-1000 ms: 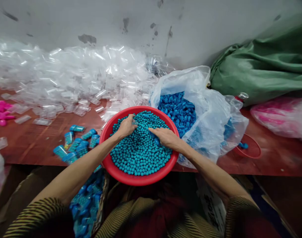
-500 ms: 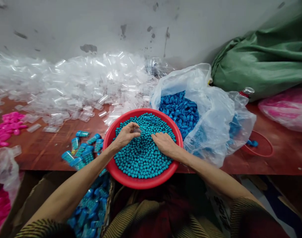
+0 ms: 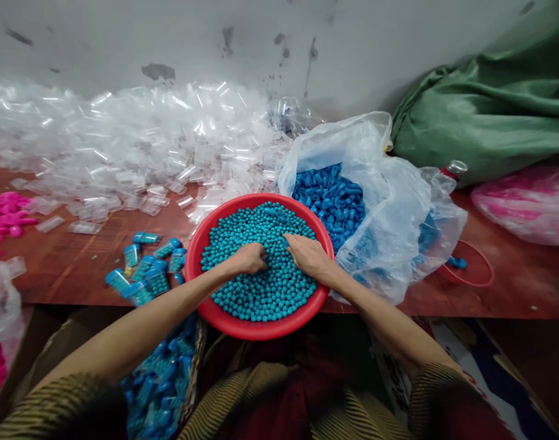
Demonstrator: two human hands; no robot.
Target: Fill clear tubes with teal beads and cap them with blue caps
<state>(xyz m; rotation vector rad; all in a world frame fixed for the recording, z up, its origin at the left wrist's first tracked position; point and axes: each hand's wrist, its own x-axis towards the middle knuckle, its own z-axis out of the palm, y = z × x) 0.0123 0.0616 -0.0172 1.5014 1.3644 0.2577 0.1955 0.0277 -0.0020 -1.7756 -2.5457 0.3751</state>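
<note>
Many teal beads (image 3: 266, 299) lay in the red basin (image 3: 261, 331). The left hand (image 3: 249, 258) was curled among them, fingertips hidden; the right hand (image 3: 309, 255) bent nearby, underside unseen. Whether either pinched anything, I couldn't tell

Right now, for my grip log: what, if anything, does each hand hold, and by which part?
Cannot tell: the left hand rests in turquoise beads, grip hidden; the right hand may pinch something blue, but its hold is covered.

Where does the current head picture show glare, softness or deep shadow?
Head view: glare streaks the clear plastic pieces; head view: their far-left end looks soft, the turquoise beads crisper; head view: deep shadow beneath the table.
</note>
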